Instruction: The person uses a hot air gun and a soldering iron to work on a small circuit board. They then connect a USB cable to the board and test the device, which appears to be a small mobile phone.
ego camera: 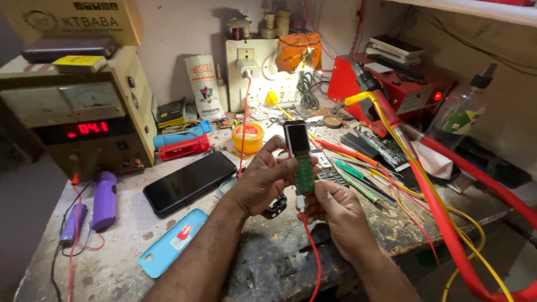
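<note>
hands (263,182) (335,210) hold tester board (301,162) above phone (190,182), tools (358,179).

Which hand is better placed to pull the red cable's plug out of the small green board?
Probably the right hand: its fingers pinch the white plug of the red cable beneath the green board. The left hand grips the board with its dark screen, steadying it.

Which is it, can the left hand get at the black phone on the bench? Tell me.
Probably yes, once freed. The left hand now pinches a small green circuit board; the black phone lies face up just left of it, uncovered, nothing between them.
</note>
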